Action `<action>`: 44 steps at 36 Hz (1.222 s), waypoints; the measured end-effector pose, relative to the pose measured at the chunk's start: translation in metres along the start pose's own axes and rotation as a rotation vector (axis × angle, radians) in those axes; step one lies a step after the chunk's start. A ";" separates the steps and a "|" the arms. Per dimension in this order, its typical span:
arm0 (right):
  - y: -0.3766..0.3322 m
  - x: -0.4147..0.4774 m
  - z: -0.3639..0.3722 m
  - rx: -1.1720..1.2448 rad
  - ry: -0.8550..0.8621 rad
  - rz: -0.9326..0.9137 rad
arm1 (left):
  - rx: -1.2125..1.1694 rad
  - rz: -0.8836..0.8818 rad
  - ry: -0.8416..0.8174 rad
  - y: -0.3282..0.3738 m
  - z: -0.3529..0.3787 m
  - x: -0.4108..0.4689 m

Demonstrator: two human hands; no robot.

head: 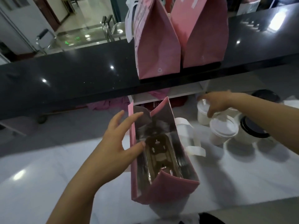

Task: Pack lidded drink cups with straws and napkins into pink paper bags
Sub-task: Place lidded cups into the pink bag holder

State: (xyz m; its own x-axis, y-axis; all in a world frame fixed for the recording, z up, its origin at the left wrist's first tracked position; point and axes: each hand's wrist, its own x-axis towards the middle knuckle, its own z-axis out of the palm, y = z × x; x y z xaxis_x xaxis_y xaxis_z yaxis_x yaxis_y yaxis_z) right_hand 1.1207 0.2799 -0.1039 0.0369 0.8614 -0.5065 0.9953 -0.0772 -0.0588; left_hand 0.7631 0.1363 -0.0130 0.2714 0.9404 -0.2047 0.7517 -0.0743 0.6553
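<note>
An open pink paper bag [168, 189] with a silver lining stands upright on the white counter in front of me; a brown cardboard cup holder lies at its bottom. My left hand [118, 143] rests against the bag's left rim with fingers spread, the thumb over the edge. My right hand [218, 102] reaches over a white-lidded cup [203, 116] at the right, fingers curved down onto its lid. A second white-lidded cup [222, 129] stands just in front of it. A black-lidded cup [252, 132] stands at the right, under my forearm.
Two closed pink bags [155, 46] [205, 34] stand on the raised black counter [72, 75] behind. The open bag's white handles [192, 139] hang off its right side. Another black lid [267, 94] shows far right. A pink cloth [106, 104] lies under the raised counter.
</note>
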 end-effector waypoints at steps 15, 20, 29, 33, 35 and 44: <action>-0.103 -0.206 -0.055 0.257 0.642 -0.388 | -0.243 0.085 0.001 -0.038 -0.009 0.012; -0.154 -0.236 -0.057 0.132 0.453 -0.521 | -0.367 0.131 -0.002 -0.057 -0.011 0.007; -0.219 -0.190 -0.017 -0.117 0.184 -0.475 | -0.522 0.143 -0.130 -0.087 -0.023 -0.007; -0.226 -0.162 0.011 -0.241 0.041 -0.413 | -0.480 0.185 -0.189 -0.094 -0.028 -0.012; -0.223 -0.151 0.024 -0.270 -0.029 -0.388 | -0.478 0.186 -0.203 -0.099 -0.030 -0.013; -0.207 -0.131 0.068 -0.161 -0.112 -0.368 | -0.500 0.216 -0.239 -0.113 -0.036 -0.008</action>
State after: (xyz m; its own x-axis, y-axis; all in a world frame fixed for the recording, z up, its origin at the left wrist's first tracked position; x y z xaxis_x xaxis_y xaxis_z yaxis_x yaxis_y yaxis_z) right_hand 0.9038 0.1492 -0.0842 -0.3250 0.7566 -0.5674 0.9419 0.3126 -0.1226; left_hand 0.6544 0.1491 -0.0588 0.5582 0.8164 -0.1481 0.3052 -0.0361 0.9516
